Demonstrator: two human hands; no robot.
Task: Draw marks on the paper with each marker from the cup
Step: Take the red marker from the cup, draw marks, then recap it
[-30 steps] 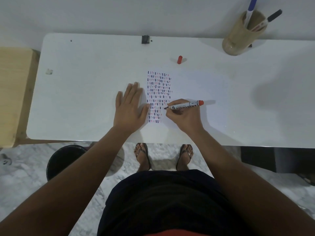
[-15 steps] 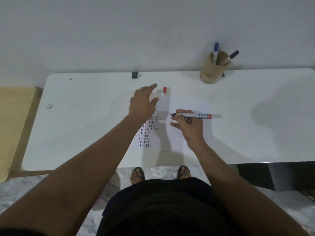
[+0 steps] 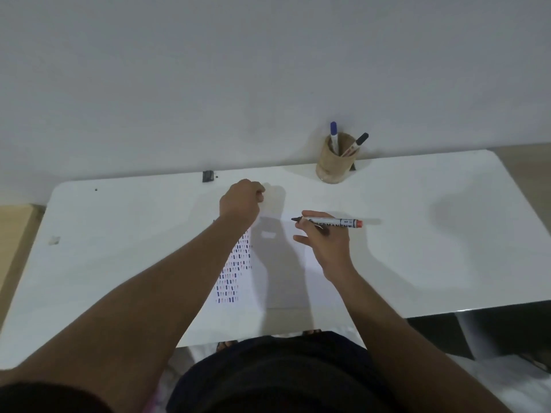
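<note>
My right hand (image 3: 326,242) holds an uncapped marker (image 3: 334,222) with a red end, level above the white paper (image 3: 286,281), tip pointing left. Rows of short red, blue and black marks (image 3: 235,272) fill the paper's left part, partly under my left forearm. My left hand (image 3: 241,201) is closed into a fist just beyond the paper's far edge, where the red cap lay; the cap is hidden inside it. A tan cup (image 3: 334,169) at the table's back holds a blue-capped marker (image 3: 334,135) and a black-capped marker (image 3: 357,143).
The white table (image 3: 417,248) stands against a pale wall. A small black object (image 3: 207,176) sits at its back edge. A wooden surface (image 3: 15,234) adjoins the left side. A dark unit (image 3: 477,329) stands under the right end.
My left hand left the paper, reached forward to the red cap and closed over it. My right hand lifted the marker off the paper. The camera view tilted up.
</note>
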